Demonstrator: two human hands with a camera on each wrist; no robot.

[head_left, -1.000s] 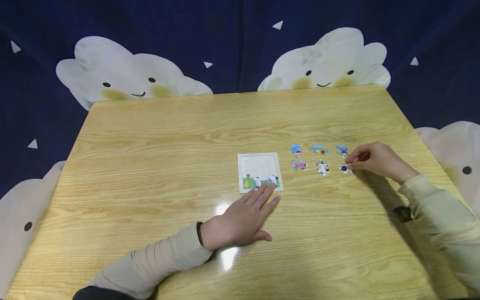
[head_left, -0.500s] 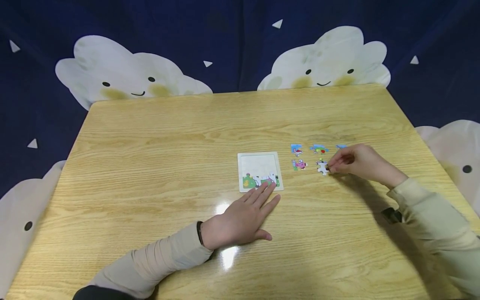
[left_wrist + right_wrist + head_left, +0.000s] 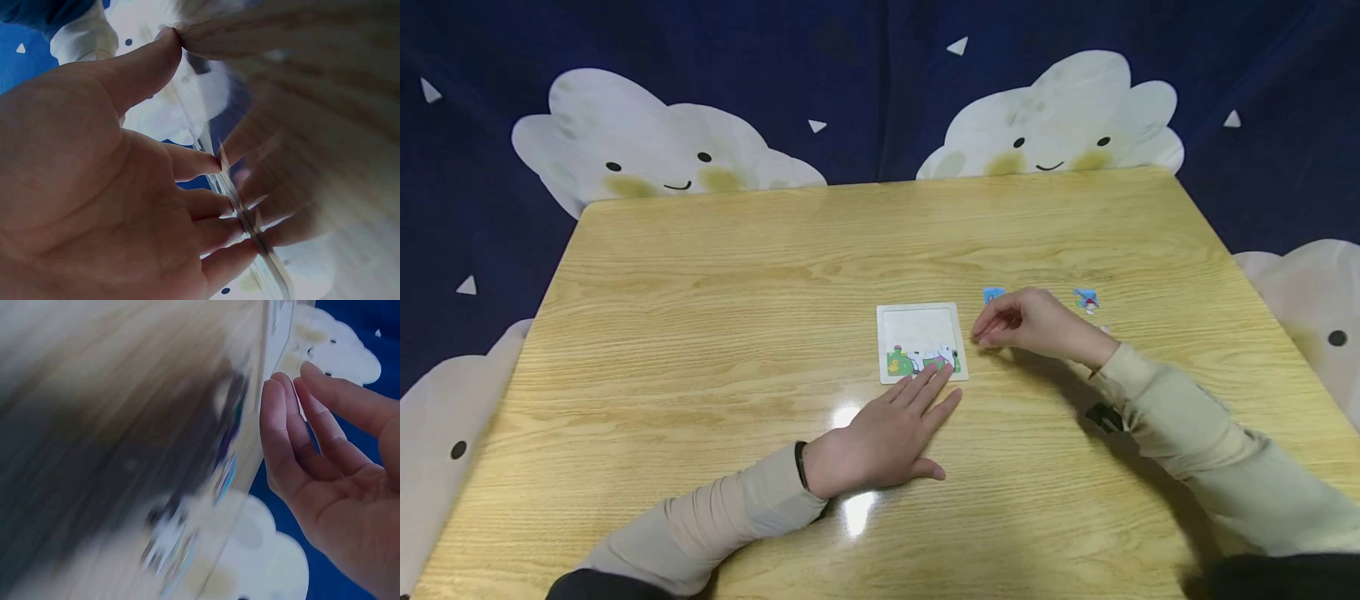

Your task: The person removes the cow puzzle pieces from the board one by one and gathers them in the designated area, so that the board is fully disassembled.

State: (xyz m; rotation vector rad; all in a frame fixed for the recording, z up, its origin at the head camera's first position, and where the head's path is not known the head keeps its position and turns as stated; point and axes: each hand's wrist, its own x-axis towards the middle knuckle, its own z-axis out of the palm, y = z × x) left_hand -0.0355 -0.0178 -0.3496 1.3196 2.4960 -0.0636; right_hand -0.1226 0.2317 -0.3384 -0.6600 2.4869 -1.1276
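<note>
Right hand (image 3: pixel 1037 327): your grip is bunched, just right of the flat white square puzzle tray (image 3: pixel 917 327); can't tell if it's pinching anything. Left hand (image 3: pixel 887 437), fingers straight, touches the tray's near edge; easing off risks skidding. A low right sweep could knock the blue cartoon jigsaw piece (image 3: pixel 992 293) just beyond.

A square puzzle board (image 3: pixel 919 327) lies flat on the surface (image 3: pixel 737 292), right of its middle. Green, white and yellow picture fills its near strip. The left grip (image 3: pixel 883 437) touches its near edge with straight fingers. Toward the surface's right edge lie a blue piece (image 3: pixel 993 294) and a blue-and-red piece (image 3: pixel 1087 300). The right grip (image 3: pixel 1033 323), fingers bent, hides what is under it.
</note>
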